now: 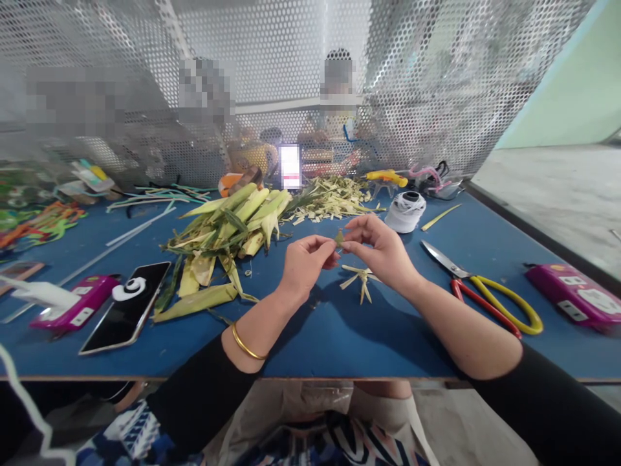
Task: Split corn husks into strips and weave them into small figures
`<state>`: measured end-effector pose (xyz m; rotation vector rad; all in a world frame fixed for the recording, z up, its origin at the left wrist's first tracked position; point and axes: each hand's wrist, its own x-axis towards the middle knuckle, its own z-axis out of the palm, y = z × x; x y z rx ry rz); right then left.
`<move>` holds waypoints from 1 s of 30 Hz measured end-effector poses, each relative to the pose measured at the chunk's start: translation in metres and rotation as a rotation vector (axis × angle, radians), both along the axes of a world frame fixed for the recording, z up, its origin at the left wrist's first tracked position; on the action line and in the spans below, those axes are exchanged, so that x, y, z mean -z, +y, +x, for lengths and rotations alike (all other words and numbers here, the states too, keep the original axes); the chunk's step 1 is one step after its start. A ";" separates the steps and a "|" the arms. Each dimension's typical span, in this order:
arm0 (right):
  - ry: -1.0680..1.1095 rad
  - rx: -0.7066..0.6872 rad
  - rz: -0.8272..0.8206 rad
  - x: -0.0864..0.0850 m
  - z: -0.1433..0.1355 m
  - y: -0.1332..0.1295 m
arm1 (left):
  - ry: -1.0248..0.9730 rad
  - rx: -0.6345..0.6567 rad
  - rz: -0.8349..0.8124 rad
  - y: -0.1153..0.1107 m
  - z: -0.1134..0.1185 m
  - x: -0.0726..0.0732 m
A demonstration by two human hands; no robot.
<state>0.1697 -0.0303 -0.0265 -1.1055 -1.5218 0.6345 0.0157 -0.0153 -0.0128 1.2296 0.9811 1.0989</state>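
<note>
Head view, left hand [310, 262] and right hand [381, 249] pinched together on a small green piece [339, 239] at frame centre, star-shaped husk strips [363, 278] lay just below, corn husks [233, 223] sat left of centre, scissors [478, 281] at right.

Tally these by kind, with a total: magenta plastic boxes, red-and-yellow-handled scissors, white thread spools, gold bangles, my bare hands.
Magenta plastic boxes, left box and right box: 2
Red-and-yellow-handled scissors: 1
White thread spool: 1
Gold bangle: 1
Bare hands, left hand and right hand: 2
Total: 7
</note>
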 end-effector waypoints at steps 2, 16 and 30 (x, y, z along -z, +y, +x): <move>-0.098 0.029 0.070 -0.001 0.001 -0.002 | -0.036 0.015 -0.047 0.001 -0.001 0.000; -0.193 0.067 0.096 -0.003 -0.003 -0.005 | -0.093 0.043 -0.067 0.001 0.000 0.003; -0.025 -0.013 -0.131 -0.005 0.000 -0.001 | 0.074 0.047 0.087 0.004 -0.004 0.003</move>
